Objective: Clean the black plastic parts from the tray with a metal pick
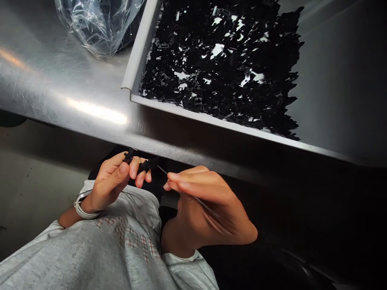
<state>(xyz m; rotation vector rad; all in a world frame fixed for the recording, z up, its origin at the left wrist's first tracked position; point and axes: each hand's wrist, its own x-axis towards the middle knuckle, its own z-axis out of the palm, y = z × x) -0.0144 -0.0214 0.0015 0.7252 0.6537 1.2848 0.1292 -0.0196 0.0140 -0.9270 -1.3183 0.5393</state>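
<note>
My left hand is closed on small black plastic parts, one pinched near the thumb and another lying among the fingers. Their exact shape is too small and dark to make out. A thin metal rod-like tool is pinched between the thumb and fingers of my right hand. The tool's tip points left and is close to the black parts; whether it touches them I cannot tell. Both hands are in front of my body, just below the table's front edge.
A white tray holding a heap of small black plastic pieces stands on the metal table. Left of it is a clear plastic bag with dark contents. The table's edge runs just beyond my hands.
</note>
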